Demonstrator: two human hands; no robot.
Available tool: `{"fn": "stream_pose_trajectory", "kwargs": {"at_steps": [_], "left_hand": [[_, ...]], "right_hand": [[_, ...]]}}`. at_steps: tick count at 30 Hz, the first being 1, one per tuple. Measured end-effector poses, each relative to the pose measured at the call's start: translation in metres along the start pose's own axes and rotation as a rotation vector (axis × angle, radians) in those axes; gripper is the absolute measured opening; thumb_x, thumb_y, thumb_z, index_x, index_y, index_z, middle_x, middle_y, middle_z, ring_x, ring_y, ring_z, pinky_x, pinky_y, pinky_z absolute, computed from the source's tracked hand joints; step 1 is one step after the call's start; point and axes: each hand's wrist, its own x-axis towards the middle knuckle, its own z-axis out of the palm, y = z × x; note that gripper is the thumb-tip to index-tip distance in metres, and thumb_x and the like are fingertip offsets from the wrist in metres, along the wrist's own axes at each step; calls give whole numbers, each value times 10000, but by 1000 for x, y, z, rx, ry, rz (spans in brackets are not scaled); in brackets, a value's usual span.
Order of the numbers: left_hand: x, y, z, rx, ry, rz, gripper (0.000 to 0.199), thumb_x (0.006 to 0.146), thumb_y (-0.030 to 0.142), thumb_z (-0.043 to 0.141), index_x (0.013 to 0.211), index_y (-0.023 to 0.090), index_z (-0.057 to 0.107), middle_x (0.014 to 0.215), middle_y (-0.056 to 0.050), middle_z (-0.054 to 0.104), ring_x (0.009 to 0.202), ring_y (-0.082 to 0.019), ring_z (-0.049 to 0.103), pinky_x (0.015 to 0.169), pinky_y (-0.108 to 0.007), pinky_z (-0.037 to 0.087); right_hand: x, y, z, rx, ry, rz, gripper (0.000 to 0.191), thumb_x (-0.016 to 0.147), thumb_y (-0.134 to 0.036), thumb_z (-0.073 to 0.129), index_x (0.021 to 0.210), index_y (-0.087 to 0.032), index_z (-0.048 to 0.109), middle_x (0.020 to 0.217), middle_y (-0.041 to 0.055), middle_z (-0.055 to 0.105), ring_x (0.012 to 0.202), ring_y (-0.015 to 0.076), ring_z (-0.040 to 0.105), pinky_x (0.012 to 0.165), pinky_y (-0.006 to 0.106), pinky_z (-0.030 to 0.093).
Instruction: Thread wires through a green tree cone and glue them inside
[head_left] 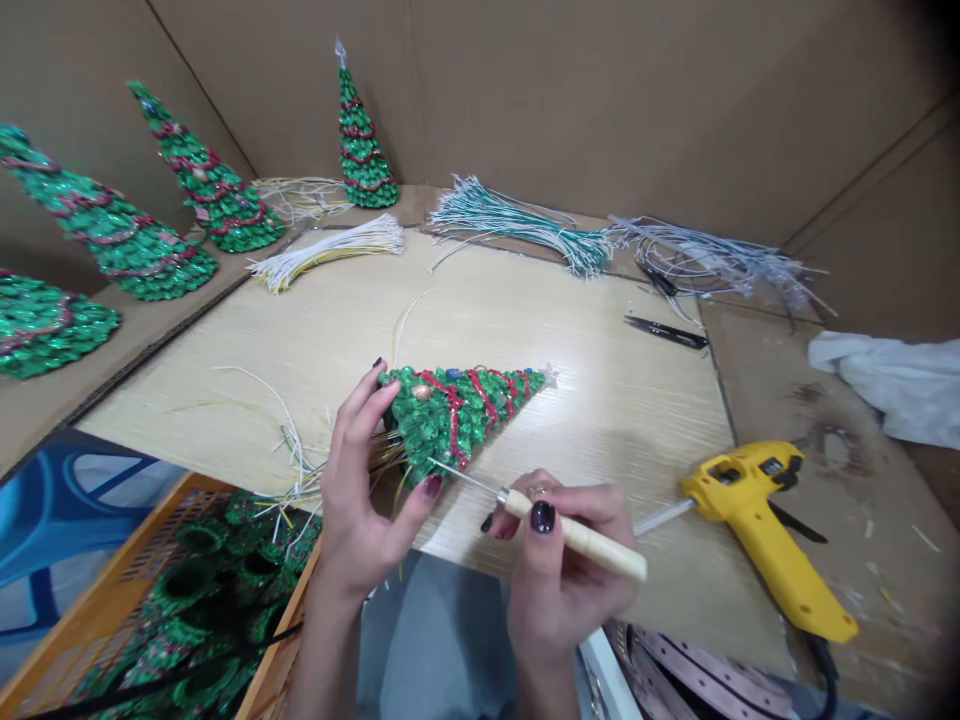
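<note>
Along the left, a cardboard ledge carries four green beaded cone trees, the leftmost cut off by the view's edge. Below it, an orange crate holds more green pieces, with something blue beside it.

The pale wood-grain board starts at the ledge, its near edge passing under both hands. Loose wires lie near its left side, and a white-and-yellow wire bundle lies by its far edge.

The left hand is clenched around a green beaded cone tree, which lies on its side over the board with its tip pointing right. The right hand grips a wooden-handled awl, its thin steel shaft reaching the tree's lower side.

Open board stretches right of the tree. A green-and-white wire bundle lies along the far edge, and black scissors rest near the right edge. A yellow hot glue gun lies at that edge, its nozzle pointing toward the right hand. Beyond, a grey-white wire bundle and a white cloth lie on scarred cardboard.
</note>
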Motion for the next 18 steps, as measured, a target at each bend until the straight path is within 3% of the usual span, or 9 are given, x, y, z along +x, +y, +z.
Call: {"fn": "stream_pose_trajectory", "kwargs": {"at_steps": [13,18], "left_hand": [[1,3,-1,30,-4,11,684,882,451,656,1498,321,390,1588,-97,372,1471,-350,342,1160,-590,375],[1,5,-1,26,-12,2,708,870,417,675,1505,328,376,1603,-92,350,1478,-344,329,1166,-588,358]], "right_hand": [[-3,1,-3,-39,13,1,48,942,-170,583,913,-208,579,657,-51,578,544,109,613,513,234,475],[-2,1,-1,45,0,8,50,946,-168,586,913,-204,576,653,-47,588,556,112,622,518,231,480]]}}
